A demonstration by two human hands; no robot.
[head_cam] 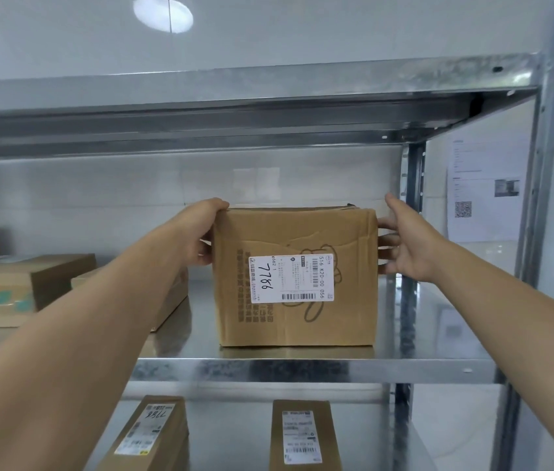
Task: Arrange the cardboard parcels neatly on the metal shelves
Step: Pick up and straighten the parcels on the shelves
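Note:
A brown cardboard parcel with a white label marked 7786 stands upright on the middle metal shelf, near its front edge. My left hand grips the parcel's upper left corner, thumb on top. My right hand is at the parcel's right side with fingers spread, fingertips touching the side.
Two flatter cardboard boxes lie to the left on the same shelf, one partly behind my left forearm. Two narrow labelled parcels sit on the shelf below. An upright post stands just right of the parcel. A paper notice hangs on the wall.

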